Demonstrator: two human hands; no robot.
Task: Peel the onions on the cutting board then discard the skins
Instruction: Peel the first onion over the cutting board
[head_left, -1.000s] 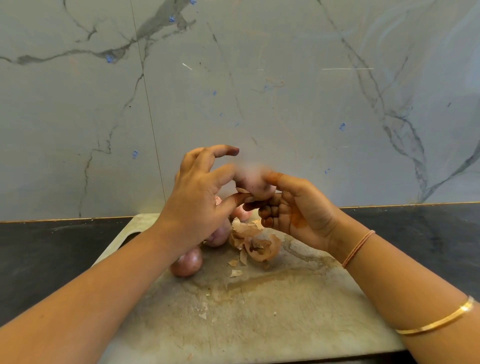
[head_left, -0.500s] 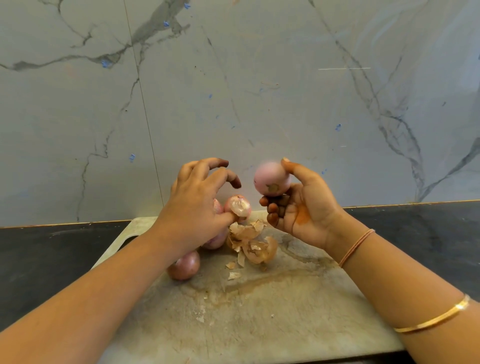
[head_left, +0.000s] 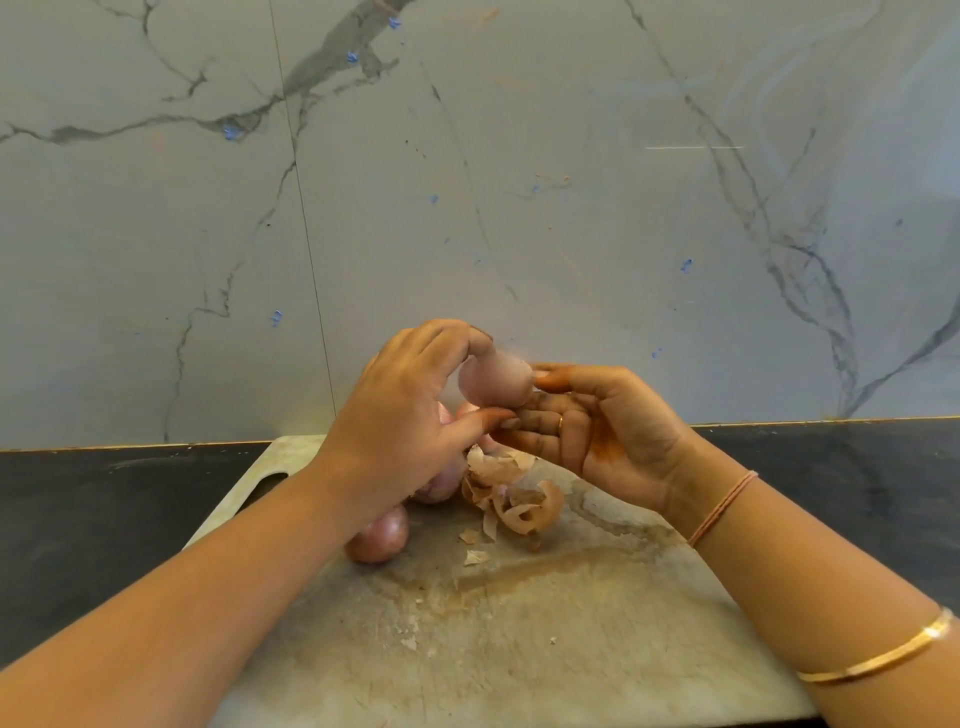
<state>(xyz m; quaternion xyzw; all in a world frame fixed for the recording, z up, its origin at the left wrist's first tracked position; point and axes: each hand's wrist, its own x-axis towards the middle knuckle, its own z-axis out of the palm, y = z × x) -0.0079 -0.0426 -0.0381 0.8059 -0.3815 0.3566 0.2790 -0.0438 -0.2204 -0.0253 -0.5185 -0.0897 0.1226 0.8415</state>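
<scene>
A pale pink onion (head_left: 493, 382) is held in the air above the stained cutting board (head_left: 519, 623). My right hand (head_left: 602, 426) holds it between thumb and fingers. My left hand (head_left: 410, 410) grips it from the left, forefinger on top and thumb below. On the board lie a reddish unpeeled onion (head_left: 379, 535) under my left forearm and another onion (head_left: 441, 483) half hidden behind my left hand. A heap of brown skins (head_left: 511, 493) lies right of them.
The board sits on a dark countertop (head_left: 93, 509). A grey marbled wall (head_left: 519, 208) rises right behind it. Small skin scraps (head_left: 475, 556) lie in front of the heap.
My left hand was off the onion half a second ago; it has come back and now grips it. The onion has dropped slightly and turned in my right hand.
</scene>
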